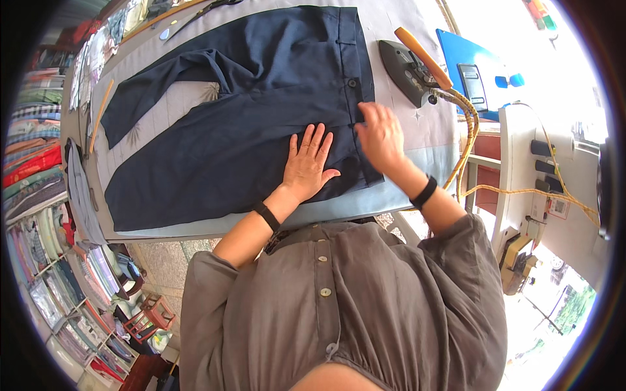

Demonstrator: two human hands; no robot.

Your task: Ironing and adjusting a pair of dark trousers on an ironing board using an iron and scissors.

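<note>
A pair of dark navy trousers lies across the padded ironing table, legs to the left and waistband to the right. A dark button shows on the waistband. My left hand rests palm down on the upper part of the nearer leg, its fingers spread. Over the waistband edge is my right hand, slightly blurred, its fingers bent and the thumb apart from them. No cloth is plainly pinched in it. Beyond that hand, an iron with an orange-brown handle sits beside the waistband.
Yellowish cords run from the iron past the table's right end. Scissors, a pale blue chalk piece and a wooden stick lie around the trousers. A blue board stands right; shelves of folded fabric line the left.
</note>
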